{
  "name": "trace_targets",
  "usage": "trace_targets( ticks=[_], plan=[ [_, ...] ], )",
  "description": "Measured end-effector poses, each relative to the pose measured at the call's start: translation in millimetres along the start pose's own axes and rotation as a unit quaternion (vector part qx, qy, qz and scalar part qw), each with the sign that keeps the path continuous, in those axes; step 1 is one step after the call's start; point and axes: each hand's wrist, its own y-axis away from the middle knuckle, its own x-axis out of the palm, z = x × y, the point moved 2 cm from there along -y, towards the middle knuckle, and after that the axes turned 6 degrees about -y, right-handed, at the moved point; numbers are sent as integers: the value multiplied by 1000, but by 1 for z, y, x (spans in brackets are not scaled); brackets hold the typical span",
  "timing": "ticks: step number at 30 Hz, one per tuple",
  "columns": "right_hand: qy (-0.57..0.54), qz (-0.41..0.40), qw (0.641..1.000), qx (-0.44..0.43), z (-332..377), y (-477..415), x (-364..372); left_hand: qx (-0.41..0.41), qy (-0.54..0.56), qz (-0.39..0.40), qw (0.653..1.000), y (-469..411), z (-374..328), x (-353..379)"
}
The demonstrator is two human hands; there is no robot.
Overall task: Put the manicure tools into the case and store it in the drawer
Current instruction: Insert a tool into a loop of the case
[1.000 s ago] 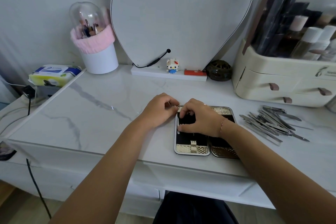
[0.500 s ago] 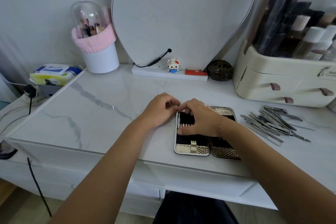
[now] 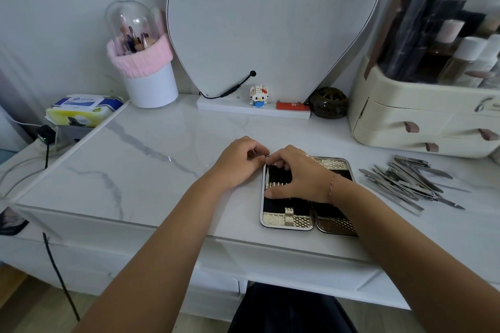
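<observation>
1. At centre right of the frame, on the white marble tabletop, the case lies open and flat, its black lining up, both halves side by side near the front edge.
2. Right hand: over the upper part of the case's left half. Fingers bent down at its top edge, thumb stretched onto the lining near the left rim, so it holds the case.
3. Left hand: on the tabletop just left of the case, fingers curled, tips meeting the right hand's at the top left corner. Cannot tell whether it pinches anything.
4. Manicure tools: a loose steel pile on the tabletop, right of the case and apart from it.
5. Background: mirror upper centre; cream organizer upper right; brush holder upper left.
</observation>
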Motion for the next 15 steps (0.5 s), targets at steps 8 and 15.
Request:
trace_targets(
  ticks=[8,15],
  plan=[
    [2,5,1000,-1,-1,-1,0,1,1,-2,1000,1,-1,-1],
    [-1,4,1000,-9,-1,0,-1,1,-1,-4,1000,1,-2,-1]
  ],
)
